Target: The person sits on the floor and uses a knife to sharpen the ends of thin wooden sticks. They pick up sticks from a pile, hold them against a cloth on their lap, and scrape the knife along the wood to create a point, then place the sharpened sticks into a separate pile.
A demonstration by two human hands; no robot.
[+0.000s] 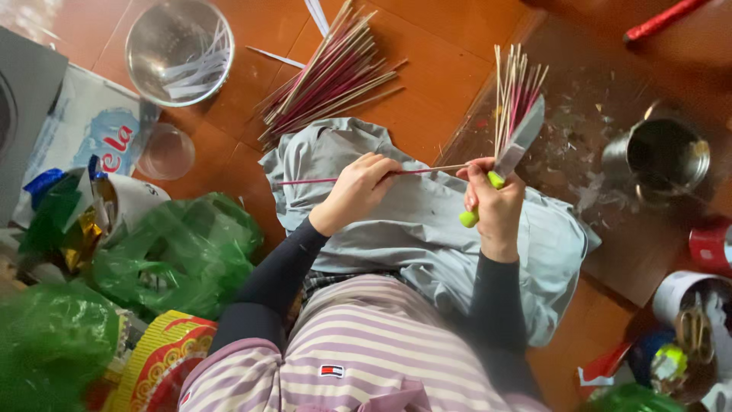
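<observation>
Stick [366,176] horizontal, held between both hands.

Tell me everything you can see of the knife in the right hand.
The knife has a broad, flat grey metal blade pointing up and away, and a yellow-green handle whose ends show above and below the fist. The right hand grips the handle; its fingers also pinch a thin stick beside the blade. A bundle of sticks stands behind it.

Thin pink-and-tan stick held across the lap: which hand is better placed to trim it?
Probably the right hand: it already grips the green-handled knife, blade beside the tan end of the thin pink-and-tan stick. The left hand pinches the stick mid-length, steadying it over the grey cloth.
</observation>
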